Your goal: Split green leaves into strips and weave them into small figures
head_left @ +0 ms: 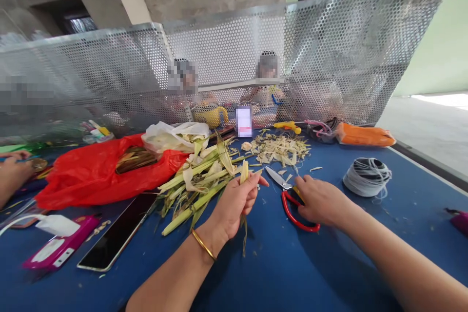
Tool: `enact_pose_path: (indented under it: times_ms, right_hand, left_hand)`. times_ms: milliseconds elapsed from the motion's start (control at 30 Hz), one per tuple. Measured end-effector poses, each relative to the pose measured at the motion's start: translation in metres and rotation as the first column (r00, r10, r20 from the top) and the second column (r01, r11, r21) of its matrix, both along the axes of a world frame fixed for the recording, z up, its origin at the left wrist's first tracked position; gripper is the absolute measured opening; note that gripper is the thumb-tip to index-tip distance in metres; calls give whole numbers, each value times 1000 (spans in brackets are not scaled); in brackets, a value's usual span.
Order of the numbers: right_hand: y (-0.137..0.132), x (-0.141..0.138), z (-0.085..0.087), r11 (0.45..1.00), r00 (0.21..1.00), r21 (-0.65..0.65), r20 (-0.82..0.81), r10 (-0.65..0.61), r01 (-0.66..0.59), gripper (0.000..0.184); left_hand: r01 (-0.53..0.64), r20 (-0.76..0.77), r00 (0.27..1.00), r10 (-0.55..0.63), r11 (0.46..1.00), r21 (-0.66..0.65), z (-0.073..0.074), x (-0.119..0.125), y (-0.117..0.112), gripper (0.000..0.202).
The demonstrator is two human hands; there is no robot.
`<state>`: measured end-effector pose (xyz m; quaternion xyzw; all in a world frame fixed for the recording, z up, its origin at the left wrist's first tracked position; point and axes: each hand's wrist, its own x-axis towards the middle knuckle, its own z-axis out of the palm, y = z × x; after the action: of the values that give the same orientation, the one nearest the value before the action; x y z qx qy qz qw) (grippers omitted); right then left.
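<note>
My left hand (237,202) is closed around a pale corn husk strip (244,171), whose thin dry end hangs below the fist. To the right, my right hand (317,200) curls over a yellow-handled tool (299,194); a thin tip shows past the fingers, but its kind is mostly hidden. Just beside and partly under that hand lie red-handled scissors (288,200), blades spread and pointing away to the left. A heap of green-yellow corn husks (201,180) rests left of my left hand. Beyond both hands are small husk scraps (281,147).
A spool of pale cord (367,178) stands at right. Leftward are a red plastic bag (91,170), a phone (120,234) and a purple power strip (62,243). Behind lie an orange packet (365,135) and a perforated metal screen (226,53). Another person's hand (14,173) works at far left.
</note>
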<state>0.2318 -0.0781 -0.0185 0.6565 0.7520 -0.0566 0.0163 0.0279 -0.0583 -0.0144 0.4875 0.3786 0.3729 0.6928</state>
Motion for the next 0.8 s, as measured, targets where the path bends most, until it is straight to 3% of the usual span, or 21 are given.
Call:
enact_pose_path:
  times_ms: [100,233,333,400,467,533,600,667,800]
  right_hand:
    - [0,-1,-8,999,999,-47,38,-10,12,46]
    - [7,-2,-13,998,998,-26,3,-65,65,36]
    - [12,0,-12,994,977,-1,-184,-104,106,38]
    - [13,0,-11,997,853,-11,-516,-72,77,43]
    - [11,-3,-8,1000,588,-17,-808,-14,1,44]
    - [7,-7,-4,998,388,-13,-921,12,-59,46]
    - [3,-10,-1,997,314,-6,-949,17,-73,55]
    - [0,-11,2,997,328,-10,-944,17,-81,63]
    - [-5,-10,6,997,474,-14,-880,23,-73,71]
  left_hand:
    - [-22,37,999,23,1000,-14,-1,1,1,29]
    - [-25,76,997,25,1000,0,-1,1,3,25]
    - [-21,86,996,21,1000,-1,1,-1,4,30]
    - [-24,88,996,24,1000,-3,2,-2,6,33]
    - [-41,89,995,41,999,1,3,-3,8,33]
    - [-73,87,994,73,997,7,3,-4,9,31]
    - [-104,83,991,102,994,25,2,-5,10,31]
    - [-128,72,990,124,990,57,2,-5,11,31]
    - [-166,57,985,161,981,102,3,-6,13,32]
